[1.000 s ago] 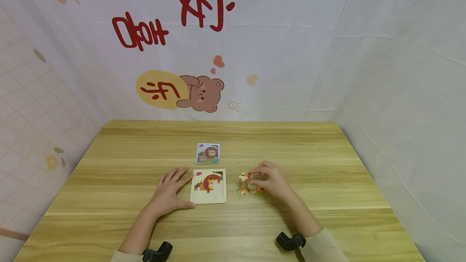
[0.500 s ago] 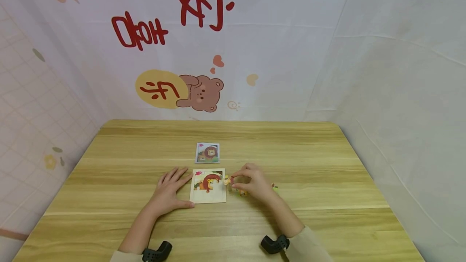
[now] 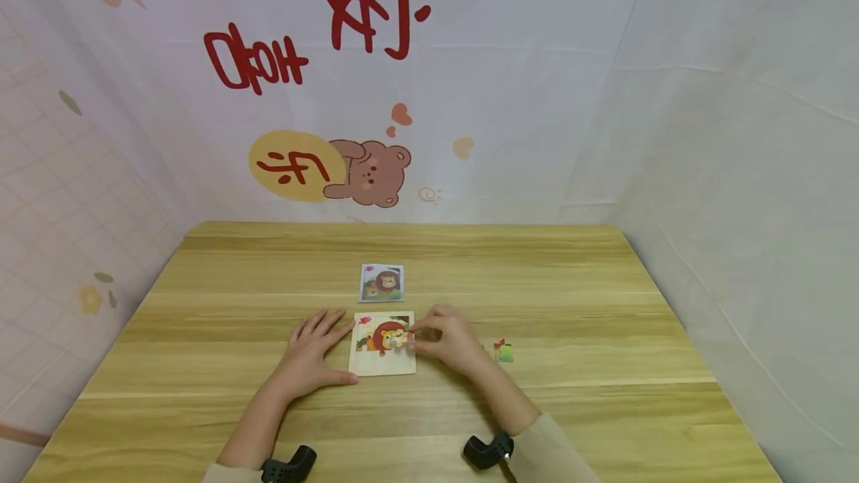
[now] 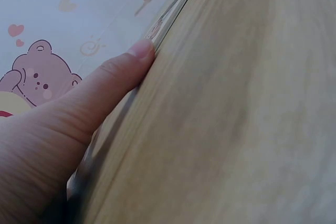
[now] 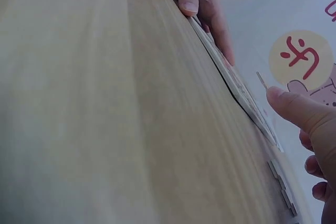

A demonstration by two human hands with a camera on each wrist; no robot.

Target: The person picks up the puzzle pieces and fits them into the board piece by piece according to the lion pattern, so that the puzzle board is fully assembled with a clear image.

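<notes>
Sleeves, pale ones, came in at the near edge, with black wrist cameras strapped just ahead of them, and on up the worktop we went! Left hand was spread beside the puzzle tray, fingers long and grasping nothing, thumb tip touching the near left corner and index fingertip up against the left side. And what about the right hand? It had the goods: a puzzle piece pinched between thumb and fingers, held up over the tray's right half, clear of the surface, as both wrist views showed! Loose pieces lay on the worktop to the right, one green and red, others partly hidden by the forearm. Inside the tray, the far part carried a pink figure, a dark mane and part of a lion's face, while the near part showed bare wood. Just behind sat the picture card, with a full lion's head and a smaller animal beside it. At the very back hung white cloth, printed with a brown bear and big red characters.
</notes>
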